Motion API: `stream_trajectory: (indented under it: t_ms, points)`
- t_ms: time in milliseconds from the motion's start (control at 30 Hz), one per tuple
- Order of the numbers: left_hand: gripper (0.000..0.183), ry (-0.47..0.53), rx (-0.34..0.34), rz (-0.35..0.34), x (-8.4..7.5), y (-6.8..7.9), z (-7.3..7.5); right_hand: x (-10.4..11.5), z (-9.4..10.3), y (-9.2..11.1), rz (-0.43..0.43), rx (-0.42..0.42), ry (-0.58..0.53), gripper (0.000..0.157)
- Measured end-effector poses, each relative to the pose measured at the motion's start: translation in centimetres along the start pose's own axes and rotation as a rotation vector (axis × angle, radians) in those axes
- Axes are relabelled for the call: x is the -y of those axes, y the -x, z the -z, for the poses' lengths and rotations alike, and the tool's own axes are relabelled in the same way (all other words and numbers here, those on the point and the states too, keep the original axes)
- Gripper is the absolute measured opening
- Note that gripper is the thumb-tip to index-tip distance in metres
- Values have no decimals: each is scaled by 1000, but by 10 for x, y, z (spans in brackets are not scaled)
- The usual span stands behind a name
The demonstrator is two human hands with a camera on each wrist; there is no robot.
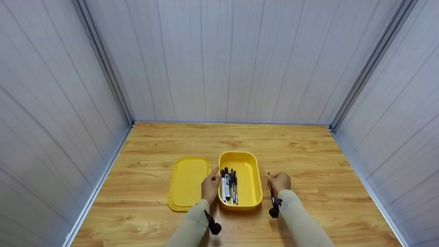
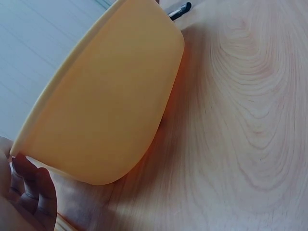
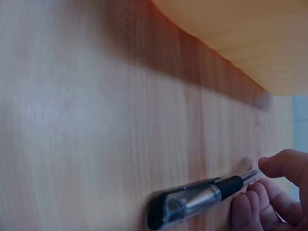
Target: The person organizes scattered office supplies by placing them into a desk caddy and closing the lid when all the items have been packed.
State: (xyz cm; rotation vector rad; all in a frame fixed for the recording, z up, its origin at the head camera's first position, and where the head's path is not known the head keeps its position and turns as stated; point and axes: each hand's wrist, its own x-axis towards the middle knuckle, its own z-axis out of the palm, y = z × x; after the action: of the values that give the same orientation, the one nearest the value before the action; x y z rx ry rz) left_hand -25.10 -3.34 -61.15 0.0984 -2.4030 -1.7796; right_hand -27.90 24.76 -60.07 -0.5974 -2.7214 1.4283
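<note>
A yellow plastic box [image 1: 259, 185] stands uncovered on the table, with several black-capped markers [image 1: 225, 187] and slim pens [image 1: 234, 187] lying along its left side. At the box's left rim, my left hand [image 1: 210, 187] grips the edge between thumb and fingers; in the left wrist view, that hand [image 2: 29, 192] shows at the rim's corner. To the right of the box, my right hand [image 1: 279, 181] pinches a clear-barrelled pen with a black cap [image 3: 192, 202]. The right wrist view shows the thumb and fingers [image 3: 284, 187] at the pen's far end.
A yellow lid [image 1: 188, 181] lies flat on the wood-grain table [image 1: 144, 171], just left of the box. Pale panel walls [image 1: 219, 61] stand at the back and both sides.
</note>
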Motion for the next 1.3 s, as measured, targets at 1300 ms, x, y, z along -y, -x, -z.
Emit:
stream_trajectory:
  t_ms: [1300]
  points:
    - [42, -20, -11, -17, -2, -4, -10, 43, 19, -6, 75, -43, -37, 8]
